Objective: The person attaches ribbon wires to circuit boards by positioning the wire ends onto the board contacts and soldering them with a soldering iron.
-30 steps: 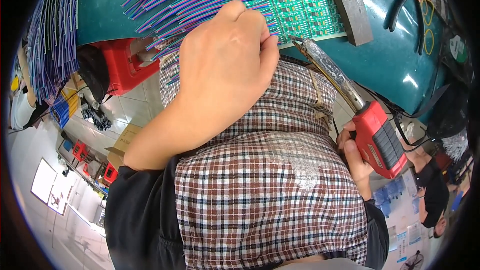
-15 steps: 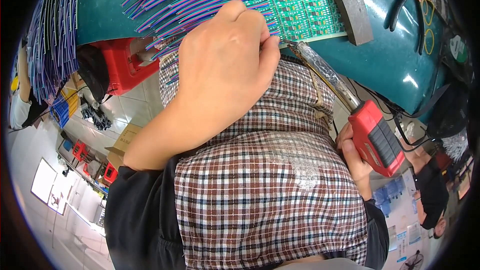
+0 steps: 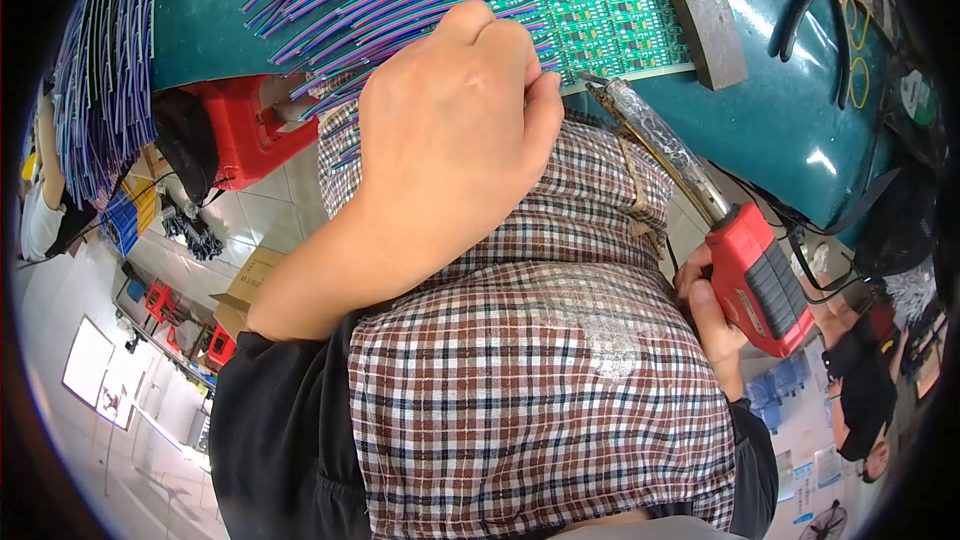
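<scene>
Soldering iron [image 3: 700, 210], with a red grip and a foil-wrapped barrel, is clamped in your right hand [image 3: 712, 312] at the lower right; your fingers wrap the grip from below, and its tip rests at the near edge of the green circuit board panel [image 3: 600, 0]. Your left hand [image 3: 455, 130] lies over that same edge, fingers curled together with the tips pressed down among the coloured wires [image 3: 400, 0]; whether a single wire is pinched between them cannot be told. These wires fan out leftward from the panel across the teal worktop [image 3: 790, 130]. A grey bar [image 3: 700, 10] lies across the right end of the panel. Pliers [image 3: 805, 5] with dark handles lie on the worktop further right. A second bundle of striped wires [image 3: 100, 70] hangs over the left end of the worktop. Below it stands a red stool [image 3: 245, 130] on the tiled floor. Your checked shirt [image 3: 530, 370] fills the foreground under both arms.
</scene>
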Available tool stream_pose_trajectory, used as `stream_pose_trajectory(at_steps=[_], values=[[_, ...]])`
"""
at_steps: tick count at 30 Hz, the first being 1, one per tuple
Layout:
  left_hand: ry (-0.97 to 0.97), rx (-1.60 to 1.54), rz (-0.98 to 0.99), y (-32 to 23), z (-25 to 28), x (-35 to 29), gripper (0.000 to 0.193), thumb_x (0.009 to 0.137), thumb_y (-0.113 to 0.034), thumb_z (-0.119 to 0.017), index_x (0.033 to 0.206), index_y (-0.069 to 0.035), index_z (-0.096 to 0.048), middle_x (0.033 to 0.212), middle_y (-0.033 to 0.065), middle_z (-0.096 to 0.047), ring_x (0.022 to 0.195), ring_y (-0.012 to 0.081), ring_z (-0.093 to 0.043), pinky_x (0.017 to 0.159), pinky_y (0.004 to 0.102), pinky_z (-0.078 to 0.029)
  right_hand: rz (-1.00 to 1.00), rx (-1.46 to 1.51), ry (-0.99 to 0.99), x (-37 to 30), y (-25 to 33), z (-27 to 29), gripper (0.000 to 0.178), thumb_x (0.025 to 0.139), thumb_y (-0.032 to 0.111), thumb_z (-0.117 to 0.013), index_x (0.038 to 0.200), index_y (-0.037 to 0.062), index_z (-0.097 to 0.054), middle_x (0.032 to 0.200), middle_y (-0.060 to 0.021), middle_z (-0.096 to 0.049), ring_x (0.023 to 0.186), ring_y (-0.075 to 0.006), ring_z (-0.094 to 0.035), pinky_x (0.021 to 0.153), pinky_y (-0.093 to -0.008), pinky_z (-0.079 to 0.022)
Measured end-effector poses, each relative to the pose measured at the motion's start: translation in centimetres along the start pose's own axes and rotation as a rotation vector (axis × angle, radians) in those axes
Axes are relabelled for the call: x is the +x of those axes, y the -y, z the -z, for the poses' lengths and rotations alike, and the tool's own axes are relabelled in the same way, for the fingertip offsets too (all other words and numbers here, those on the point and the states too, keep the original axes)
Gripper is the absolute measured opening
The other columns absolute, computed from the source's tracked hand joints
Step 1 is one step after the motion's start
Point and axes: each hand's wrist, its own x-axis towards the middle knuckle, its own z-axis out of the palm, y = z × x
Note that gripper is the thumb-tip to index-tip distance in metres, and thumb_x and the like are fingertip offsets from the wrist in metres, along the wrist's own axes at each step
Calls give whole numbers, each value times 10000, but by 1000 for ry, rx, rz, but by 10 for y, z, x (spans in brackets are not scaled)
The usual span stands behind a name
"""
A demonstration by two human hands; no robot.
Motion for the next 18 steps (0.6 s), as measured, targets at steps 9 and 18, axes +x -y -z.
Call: stream_pose_trajectory(at_steps=[9, 18], values=[[-41, 24, -56, 1, -4, -3, 198, 819, -157, -758, 740, -69, -600, 745, 54, -580, 603, 203, -603, 517, 345, -463, 63, -105, 27, 6, -1, 6, 237, 786, 108, -715, 1003, 12, -712, 768, -81, -677, 683, -229, -674, 663, -322, -526], [-26, 48, -50, -1, -3, -3, 193, 821, -160, -753, 745, -70, -600, 749, 54, -580, 640, 211, -621, 535, 355, -473, 47, -64, 64, 4, 1, 4, 174, 883, 131, -654, 913, 11, -532, 756, -82, -523, 668, -162, -493, 610, -288, -405]])
